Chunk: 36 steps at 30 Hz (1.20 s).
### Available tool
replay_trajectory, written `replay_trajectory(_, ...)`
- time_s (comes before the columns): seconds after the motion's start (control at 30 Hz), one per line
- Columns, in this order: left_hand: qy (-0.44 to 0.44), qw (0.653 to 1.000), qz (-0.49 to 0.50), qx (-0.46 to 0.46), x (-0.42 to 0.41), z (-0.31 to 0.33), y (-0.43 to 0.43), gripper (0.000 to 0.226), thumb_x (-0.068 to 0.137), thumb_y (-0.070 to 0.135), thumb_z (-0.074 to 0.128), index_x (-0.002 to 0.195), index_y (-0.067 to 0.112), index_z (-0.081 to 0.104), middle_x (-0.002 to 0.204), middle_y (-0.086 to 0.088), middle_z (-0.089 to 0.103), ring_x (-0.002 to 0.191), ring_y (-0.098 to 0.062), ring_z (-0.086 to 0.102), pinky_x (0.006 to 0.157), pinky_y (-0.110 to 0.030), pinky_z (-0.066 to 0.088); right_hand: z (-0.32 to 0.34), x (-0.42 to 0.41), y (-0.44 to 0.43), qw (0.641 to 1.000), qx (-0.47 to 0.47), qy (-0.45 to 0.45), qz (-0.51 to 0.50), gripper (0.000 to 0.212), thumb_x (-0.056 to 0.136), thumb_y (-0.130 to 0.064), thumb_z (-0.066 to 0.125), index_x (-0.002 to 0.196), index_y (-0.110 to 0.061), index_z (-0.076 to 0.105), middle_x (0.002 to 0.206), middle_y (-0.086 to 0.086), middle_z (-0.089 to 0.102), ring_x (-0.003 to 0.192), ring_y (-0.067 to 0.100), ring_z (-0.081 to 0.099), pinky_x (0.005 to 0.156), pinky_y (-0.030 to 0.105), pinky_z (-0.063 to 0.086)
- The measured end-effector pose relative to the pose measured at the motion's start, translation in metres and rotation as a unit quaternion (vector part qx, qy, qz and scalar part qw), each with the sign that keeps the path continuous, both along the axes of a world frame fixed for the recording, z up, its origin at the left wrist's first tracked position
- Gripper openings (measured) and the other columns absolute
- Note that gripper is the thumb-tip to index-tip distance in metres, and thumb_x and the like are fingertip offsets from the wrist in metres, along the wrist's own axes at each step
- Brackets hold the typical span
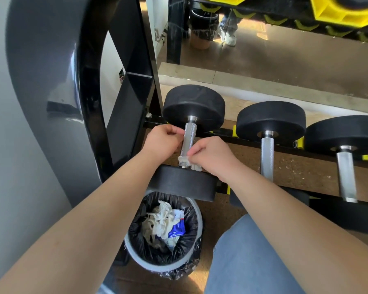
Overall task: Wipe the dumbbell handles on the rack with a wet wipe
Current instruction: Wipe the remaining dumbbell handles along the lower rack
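The right hand's fingertips (192, 151) are curled tight and pinch a twisted white wet wipe (184, 159). The wipe is looped round the low end of the knurled steel handle (189, 135) on the leftmost black round-headed dumbbell (193, 105), at centre frame. The right hand (214, 154) sits just right of that bar. The left hand (160, 141) is curled as well, its fingertips (177, 130) against the bar's left side, higher up. Whether they pinch an end of the wipe or only touch the metal, I cannot tell.

The main risk looks to be the wipe itself. It is bunched into a thin rope hard against the near head, so it probably cleans only a narrow band unless it is worked up the bar. The rough knurling could snag and tear it, leaving shreds behind. A one-sided pull could slip it out of the pinch, and it would likely fall into the grey waste bin with a black liner (146, 265), which stands directly below at lower centre. A hard tug might also rock the dumbbell on the black rack rail (223, 132).

Two more steel handles (267, 153) wait at centre right, with no hand on them.
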<state>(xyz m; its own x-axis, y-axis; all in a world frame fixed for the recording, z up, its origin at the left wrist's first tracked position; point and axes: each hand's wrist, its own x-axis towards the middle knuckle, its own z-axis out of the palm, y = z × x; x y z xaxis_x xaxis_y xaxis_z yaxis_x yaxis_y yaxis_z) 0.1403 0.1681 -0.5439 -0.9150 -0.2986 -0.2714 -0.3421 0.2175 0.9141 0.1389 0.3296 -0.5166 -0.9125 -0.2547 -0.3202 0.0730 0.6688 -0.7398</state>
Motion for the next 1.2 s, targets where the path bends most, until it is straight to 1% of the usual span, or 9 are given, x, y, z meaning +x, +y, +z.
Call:
replay_trajectory(0.3, 0.004, 1.0, -0.003, 0.008, 0.002, 0.003, 0.003, 0.017, 0.094, 0.011, 0.063, 0.084, 0.023, 0.071, 0.067, 0.003, 0.068, 0.068, -0.014, 0.064, 0.072, -0.032, 0.059, 0.0, -0.037, -0.022, 0.971, -0.132, 0.038, -0.196, 0.012, 0.075, -0.02, 0.079, 0.075, -0.031, 0.074, 0.089, -0.004, 0.075, 0.092, 0.02, 0.072, 0.089, 0.042, 0.061)
replay_trajectory(0.37, 0.0, 1.0, 0.001, 0.009, 0.002, 0.004, 0.004, 0.017, 0.094, 0.01, 0.063, 0.084, 0.022, 0.07, 0.066, 0.002, 0.067, 0.066, -0.014, 0.063, 0.07, -0.03, 0.058, -0.002, -0.032, -0.016, 0.975, -0.134, -0.046, -0.17, 0.012, 0.078, -0.01, 0.077, 0.078, -0.021, 0.073, 0.08, 0.006, 0.072, 0.083, 0.026, 0.073, 0.087, 0.047, 0.062)
replay_trajectory(0.47, -0.011, 1.0, 0.002, 0.012, 0.001, 0.004, 0.004, 0.016, 0.094, 0.009, 0.062, 0.086, 0.02, 0.07, 0.067, 0.0, 0.067, 0.064, -0.013, 0.062, 0.068, -0.027, 0.056, 0.0, -0.02, -0.005, 0.976, -0.05, -0.21, -0.007, 0.02, 0.083, 0.011, 0.062, 0.07, -0.004, 0.062, 0.073, 0.013, 0.059, 0.074, 0.024, 0.059, 0.065, 0.034, 0.052)
replay_trajectory(0.57, -0.013, 1.0, 0.004, 0.01, 0.001, 0.005, 0.004, 0.014, 0.095, 0.011, 0.062, 0.088, 0.019, 0.071, 0.068, 0.001, 0.068, 0.064, -0.012, 0.063, 0.067, -0.026, 0.055, 0.001, -0.026, -0.001, 0.959, -0.023, -0.278, 0.043, 0.026, 0.086, 0.018, 0.053, 0.069, -0.002, 0.056, 0.075, 0.013, 0.054, 0.071, 0.021, 0.054, 0.062, 0.026, 0.041)
replay_trajectory(0.77, -0.035, 0.998, 0.022, 0.049, 0.0, 0.008, 0.005, 0.019, 0.095, 0.005, 0.056, 0.087, 0.017, 0.068, 0.077, -0.006, 0.067, 0.069, -0.016, 0.061, 0.062, -0.025, 0.055, -0.016, -0.051, -0.014, 0.918, -0.263, -0.251, -0.157, 0.046, 0.09, 0.023, 0.037, 0.118, 0.005, 0.069, 0.117, 0.024, 0.067, 0.097, 0.027, 0.063, 0.095, 0.039, 0.056)
replay_trajectory(0.93, -0.053, 0.997, 0.015, 0.057, 0.0, 0.007, 0.005, 0.023, 0.096, 0.005, 0.051, 0.089, 0.018, 0.068, 0.085, -0.006, 0.069, 0.073, -0.014, 0.063, 0.061, -0.024, 0.054, -0.018, -0.031, -0.003, 0.955, -0.02, -0.293, 0.043, 0.026, 0.086, 0.02, 0.052, 0.102, 0.006, 0.066, 0.096, 0.02, 0.063, 0.09, 0.029, 0.065, 0.077, 0.035, 0.052)
replay_trajectory(1.03, -0.056, 0.996, 0.014, 0.069, 0.0, 0.01, 0.007, 0.027, 0.099, 0.004, 0.048, 0.086, 0.019, 0.067, 0.081, -0.003, 0.068, 0.067, -0.011, 0.062, 0.055, -0.02, 0.053, -0.02, -0.044, -0.01, 0.939, -0.15, -0.301, -0.071, 0.03, 0.087, 0.024, 0.041, 0.095, 0.006, 0.063, 0.09, 0.021, 0.06, 0.076, 0.025, 0.062, 0.066, 0.029, 0.049)
replay_trajectory(1.13, -0.055, 0.995, 0.011, 0.078, 0.001, 0.011, 0.007, 0.027, 0.1, 0.003, 0.048, 0.086, 0.018, 0.066, 0.078, -0.001, 0.066, 0.065, -0.009, 0.06, 0.051, -0.017, 0.052, -0.012, -0.063, -0.013, 0.852, -0.37, -0.284, -0.239, 0.032, 0.098, 0.016, 0.038, 0.105, 0.0, 0.065, 0.103, 0.015, 0.067, 0.086, 0.02, 0.067, 0.073, 0.025, 0.057)
replay_trajectory(1.2, -0.063, 0.995, 0.008, 0.083, 0.0, 0.011, 0.006, 0.026, 0.1, 0.004, 0.048, 0.089, 0.018, 0.067, 0.079, -0.001, 0.067, 0.066, -0.01, 0.062, 0.054, -0.019, 0.053, -0.01, -0.058, -0.014, 0.885, -0.34, -0.211, -0.237, 0.031, 0.097, 0.014, 0.045, 0.097, -0.008, 0.068, 0.108, 0.016, 0.07, 0.091, 0.021, 0.069, 0.078, 0.031, 0.061)
